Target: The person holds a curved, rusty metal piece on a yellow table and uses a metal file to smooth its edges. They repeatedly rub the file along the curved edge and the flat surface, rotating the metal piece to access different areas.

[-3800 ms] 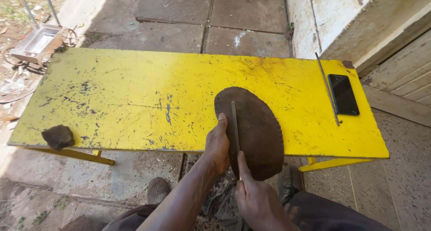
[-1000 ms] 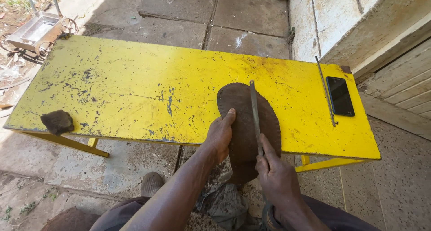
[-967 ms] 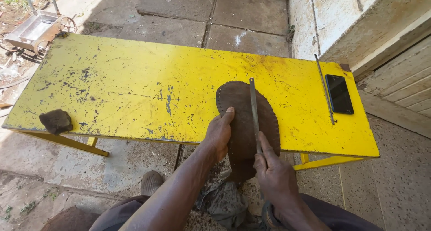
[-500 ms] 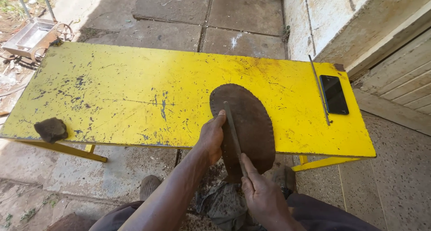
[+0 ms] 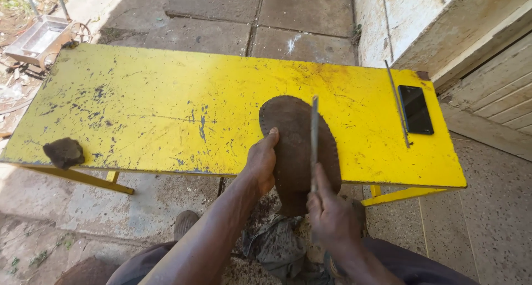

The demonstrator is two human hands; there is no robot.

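Note:
A dark brown oval sole-shaped piece [image 5: 293, 146] lies on the yellow table [image 5: 166, 102], its near end hanging over the front edge. My left hand [image 5: 261, 163] presses on its left side, thumb on top. My right hand [image 5: 332, 221] grips a long thin metal file [image 5: 314, 135] by its near end. The file lies lengthwise across the brown piece, its tip near the piece's far edge.
A black phone [image 5: 415, 109] and a thin metal rod [image 5: 397, 102] lie at the table's right end. A small dark scrap [image 5: 64, 152] sits on the left front corner. A metal tray [image 5: 39, 38] stands on the ground at far left. A wall rises at right.
The file has been pushed forward along the brown piece, away from me, after being drawn back half a second ago. My left hand stays on the piece.

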